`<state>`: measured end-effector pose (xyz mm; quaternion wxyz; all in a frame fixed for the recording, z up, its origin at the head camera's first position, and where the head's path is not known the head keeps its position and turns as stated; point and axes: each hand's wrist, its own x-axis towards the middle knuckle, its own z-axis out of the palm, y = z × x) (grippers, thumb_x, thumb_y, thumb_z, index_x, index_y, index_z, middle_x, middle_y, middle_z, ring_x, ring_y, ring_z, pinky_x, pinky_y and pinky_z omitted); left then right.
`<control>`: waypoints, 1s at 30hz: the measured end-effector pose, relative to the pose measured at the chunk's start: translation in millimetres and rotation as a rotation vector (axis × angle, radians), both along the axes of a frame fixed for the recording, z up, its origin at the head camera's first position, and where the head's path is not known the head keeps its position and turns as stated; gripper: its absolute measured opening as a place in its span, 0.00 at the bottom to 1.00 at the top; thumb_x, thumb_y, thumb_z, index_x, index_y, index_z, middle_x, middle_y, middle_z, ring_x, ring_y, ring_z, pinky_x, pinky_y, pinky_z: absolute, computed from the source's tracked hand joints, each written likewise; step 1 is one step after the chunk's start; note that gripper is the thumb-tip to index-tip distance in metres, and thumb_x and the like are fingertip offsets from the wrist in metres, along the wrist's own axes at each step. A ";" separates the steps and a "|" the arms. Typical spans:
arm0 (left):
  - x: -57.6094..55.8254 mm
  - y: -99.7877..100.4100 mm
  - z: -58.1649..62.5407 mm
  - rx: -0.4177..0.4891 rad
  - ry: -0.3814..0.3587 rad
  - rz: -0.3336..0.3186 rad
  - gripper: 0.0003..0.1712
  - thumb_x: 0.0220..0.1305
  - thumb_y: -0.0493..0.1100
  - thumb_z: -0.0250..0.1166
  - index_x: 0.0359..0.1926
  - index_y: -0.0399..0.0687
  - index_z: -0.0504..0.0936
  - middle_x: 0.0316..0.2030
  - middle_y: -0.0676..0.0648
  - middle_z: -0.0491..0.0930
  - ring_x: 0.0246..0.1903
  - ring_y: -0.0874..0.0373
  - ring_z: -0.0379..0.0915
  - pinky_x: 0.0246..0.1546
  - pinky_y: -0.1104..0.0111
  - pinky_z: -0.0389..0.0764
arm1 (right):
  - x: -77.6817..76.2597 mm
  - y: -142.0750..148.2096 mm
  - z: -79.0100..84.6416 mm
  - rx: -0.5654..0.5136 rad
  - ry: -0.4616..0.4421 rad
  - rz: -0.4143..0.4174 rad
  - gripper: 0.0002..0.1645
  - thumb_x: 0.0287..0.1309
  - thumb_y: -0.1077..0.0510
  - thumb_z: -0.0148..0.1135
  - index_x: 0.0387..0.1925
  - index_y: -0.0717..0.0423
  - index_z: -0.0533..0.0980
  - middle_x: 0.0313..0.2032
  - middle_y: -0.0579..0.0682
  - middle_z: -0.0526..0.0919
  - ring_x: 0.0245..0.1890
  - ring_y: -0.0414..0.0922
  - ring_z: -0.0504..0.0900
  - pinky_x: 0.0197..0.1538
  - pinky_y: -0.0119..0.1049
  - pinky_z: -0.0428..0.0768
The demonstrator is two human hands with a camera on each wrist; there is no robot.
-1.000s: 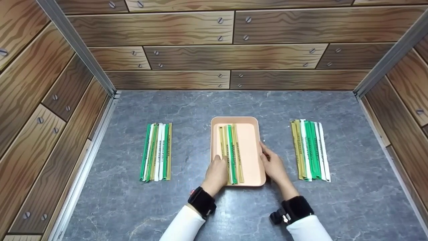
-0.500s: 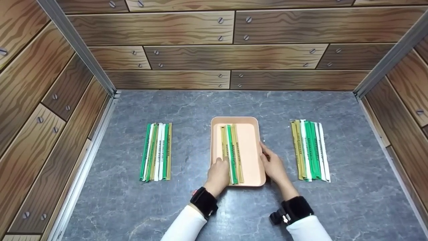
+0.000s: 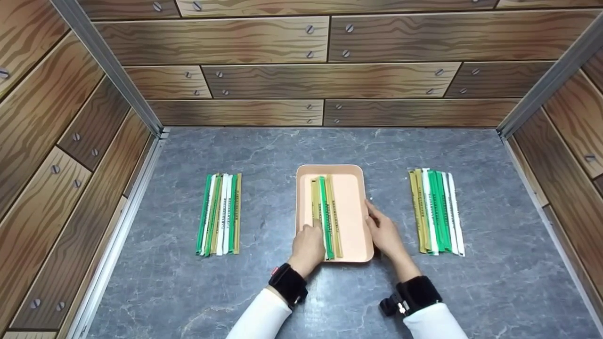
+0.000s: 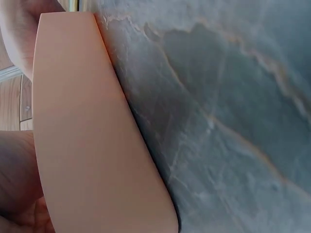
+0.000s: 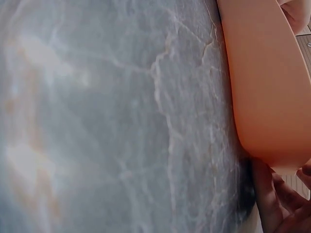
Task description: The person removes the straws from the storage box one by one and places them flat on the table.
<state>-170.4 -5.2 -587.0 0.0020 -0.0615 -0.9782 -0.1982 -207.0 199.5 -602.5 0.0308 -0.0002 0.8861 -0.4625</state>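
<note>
On the floor panel a peach tray [image 3: 352, 212] holds several slim wrapped sticks in green, white and gold with printed lettering. My left hand [image 3: 308, 245] reaches over the tray's left side, its curled fingers pinching the gold stick [image 3: 314, 197] at the left of that row. Its fingertips are hidden from above. My right hand [image 3: 384, 233] grips the tray's right wall, with fingers against the outside near the front corner. In the left wrist view the tray's front wall [image 4: 92, 121] hides part of the left hand [image 4: 17, 170]. The right hand's fingers [image 5: 267, 194] show beside the tray corner.
A bundle of green, white and gold sticks [image 3: 226, 214] lies left of the tray. Another bundle [image 3: 438, 212] lies to its right. Wood-patterned walls [image 3: 264, 77] with metal edge strips enclose the grey marbled surface [image 3: 264, 150] at the back and sides.
My left hand and the leftmost gold stick in the tray have shifted slightly right, closer to the other sticks. The right hand and the tray have stayed in place.
</note>
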 end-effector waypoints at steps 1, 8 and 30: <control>0.1 -0.8 1.2 0.002 0.002 -0.002 0.20 0.51 0.28 0.64 0.48 0.31 0.76 0.28 0.35 0.78 0.26 0.43 0.79 0.23 0.56 0.81 | 0.1 0.0 0.0 0.001 0.003 -0.001 0.29 0.71 0.61 0.51 0.72 0.52 0.64 0.61 0.66 0.73 0.54 0.58 0.78 0.55 0.51 0.76; 0.2 -9.3 20.8 0.076 -0.065 0.003 0.23 0.55 0.29 0.61 0.54 0.30 0.75 0.30 0.37 0.77 0.27 0.45 0.77 0.25 0.57 0.81 | 0.3 0.2 0.1 0.004 0.009 -0.007 0.29 0.71 0.61 0.52 0.71 0.52 0.64 0.61 0.66 0.73 0.55 0.58 0.78 0.55 0.52 0.76; -0.4 -51.3 54.9 0.157 0.047 0.066 0.29 0.53 0.25 0.59 0.60 0.32 0.74 0.38 0.31 0.81 0.26 0.41 0.80 0.21 0.58 0.82 | -0.5 2.6 0.5 -0.011 -0.022 0.025 0.30 0.73 0.60 0.49 0.73 0.51 0.61 0.65 0.66 0.67 0.62 0.60 0.71 0.61 0.54 0.72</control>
